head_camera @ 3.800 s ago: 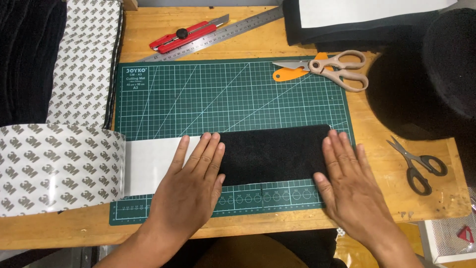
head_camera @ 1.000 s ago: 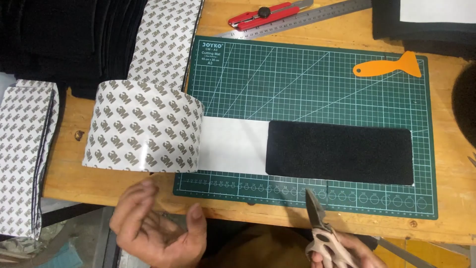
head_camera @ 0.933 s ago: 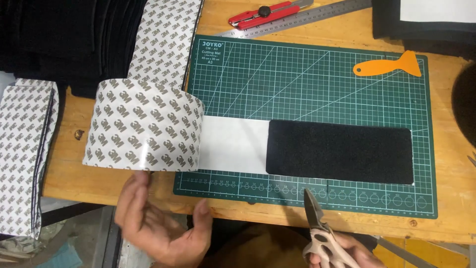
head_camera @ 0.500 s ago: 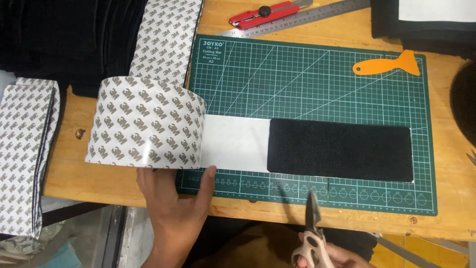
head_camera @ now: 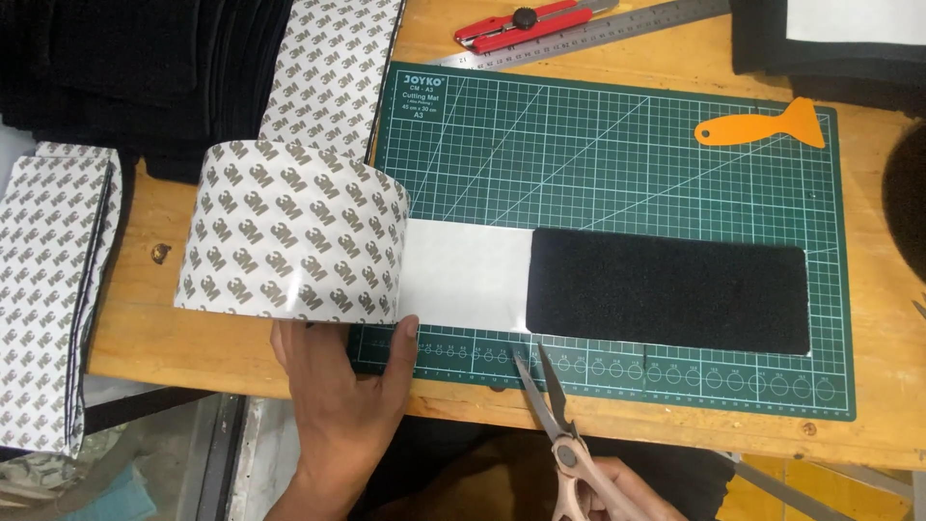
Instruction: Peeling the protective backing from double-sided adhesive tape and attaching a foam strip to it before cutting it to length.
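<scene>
1. Two hands are at the near edge. My right hand (head_camera: 617, 487) is closed on the handles of the scissors (head_camera: 555, 415); blades are open and point to the near edge of the white strip (head_camera: 468, 275), not yet touching it, I think.
2. My left hand (head_camera: 338, 396) lies open, fingers flat, thumb up beside the roll's near right corner. It grips nothing and seems to go under the tape roll (head_camera: 289, 232); contact I cannot tell for sure.
3. The roll is wide, printed backing outside, and sits half on the wooden table (head_camera: 174, 338), half on the green cutting mat (head_camera: 617, 164). It looks light but springy and can unroll, so best to hold it from the side, w/ flat palm.
4. The white strip runs from the roll to the black felt piece (head_camera: 670, 289), which lies on it. Strip is thin, floppy, prob. sticky on top; take only by the edge.
5. Far side: orange scraper (head_camera: 762, 130), red utility knife (head_camera: 521, 24), steel ruler (head_camera: 617, 29), more backing sheets at left.
</scene>
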